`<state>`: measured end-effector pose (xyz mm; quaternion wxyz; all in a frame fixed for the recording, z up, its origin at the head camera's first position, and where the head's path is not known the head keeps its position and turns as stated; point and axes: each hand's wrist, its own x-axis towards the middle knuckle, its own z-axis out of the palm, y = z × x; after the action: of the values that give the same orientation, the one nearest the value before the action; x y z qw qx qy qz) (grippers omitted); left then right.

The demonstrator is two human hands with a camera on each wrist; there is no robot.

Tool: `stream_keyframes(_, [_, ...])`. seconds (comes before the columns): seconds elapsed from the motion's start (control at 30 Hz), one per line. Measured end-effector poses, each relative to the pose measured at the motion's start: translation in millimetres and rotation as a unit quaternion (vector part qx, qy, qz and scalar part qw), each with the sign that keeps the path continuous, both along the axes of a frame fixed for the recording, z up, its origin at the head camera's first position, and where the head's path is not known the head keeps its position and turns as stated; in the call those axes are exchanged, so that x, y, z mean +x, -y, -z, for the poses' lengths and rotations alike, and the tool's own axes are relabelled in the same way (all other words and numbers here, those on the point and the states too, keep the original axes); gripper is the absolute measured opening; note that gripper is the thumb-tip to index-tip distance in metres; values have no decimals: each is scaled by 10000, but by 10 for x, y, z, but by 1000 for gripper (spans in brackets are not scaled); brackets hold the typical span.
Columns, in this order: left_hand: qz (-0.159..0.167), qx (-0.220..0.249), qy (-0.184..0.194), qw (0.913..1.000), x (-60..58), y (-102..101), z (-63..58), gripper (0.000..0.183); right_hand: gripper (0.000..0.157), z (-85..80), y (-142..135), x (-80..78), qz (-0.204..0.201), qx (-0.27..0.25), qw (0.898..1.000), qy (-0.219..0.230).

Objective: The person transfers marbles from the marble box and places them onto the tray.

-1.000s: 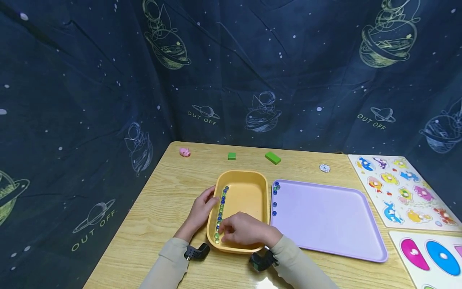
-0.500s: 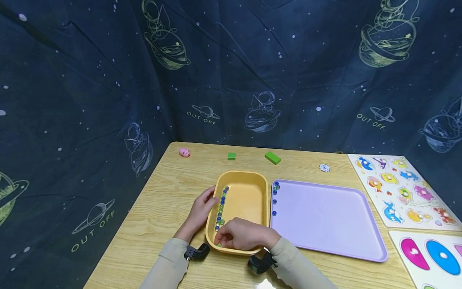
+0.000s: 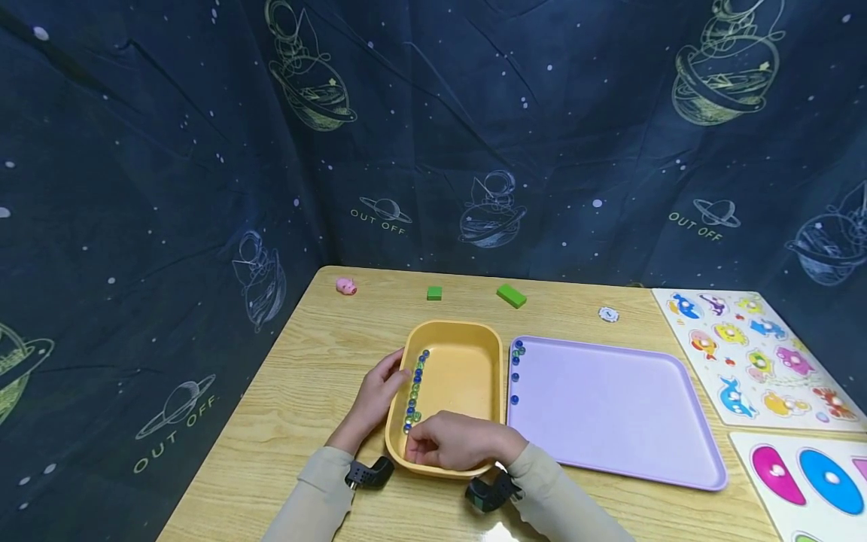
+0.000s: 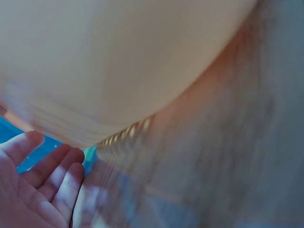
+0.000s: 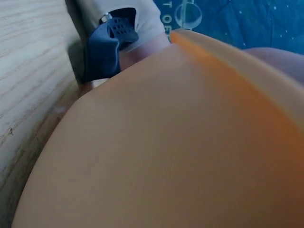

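Note:
An orange-yellow tub (image 3: 467,361) stands on the table. Along its left inner wall runs a row of blue and green glass marbles (image 3: 415,389), with a green marble (image 3: 416,416) slightly out of line. My left hand (image 3: 374,395) grips the tub's left rim, thumb over the edge and fingers outside; the left wrist view shows the fingers (image 4: 71,183) beside the outer wall. Inside the near-left corner, my right hand (image 3: 452,443) points down with curled fingers. Its fingertips hide whatever is between or beneath them. In the right wrist view, the tub wall (image 5: 156,142) blocks that hand.
A purple tray (image 3: 612,406) adjoins the tub's right side, with several marbles (image 3: 515,377) along its left edge. A pink toy pig (image 3: 346,286), green blocks (image 3: 511,296) and a white chip (image 3: 608,315) lie at the back. Puzzle boards (image 3: 755,354) are at the right.
My right hand has shifted slightly down and left into the tub's near corner. Green marbles seen there earlier are now out of sight; one has appeared beside the row. My left hand stays put.

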<state>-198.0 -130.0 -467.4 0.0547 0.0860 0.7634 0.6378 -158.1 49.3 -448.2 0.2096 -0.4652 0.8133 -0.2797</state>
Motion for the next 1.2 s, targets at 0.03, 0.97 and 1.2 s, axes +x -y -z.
stream_keyframes(0.03, [-2,-7,6,10000,0,-1,0,43,10,-12,-4,2,-23,-5,10000,-26])
stream_keyframes(0.97, [-303,-157,-49,9994,-113,17,260,41,10,-608,-963,-342,2486,-1572,9557,-123])
stream_keyframes(1.2, [-192,-100,106,9997,-61,8,128,43,15,-521,-1311,-489,3258,-1617,9313,-192])
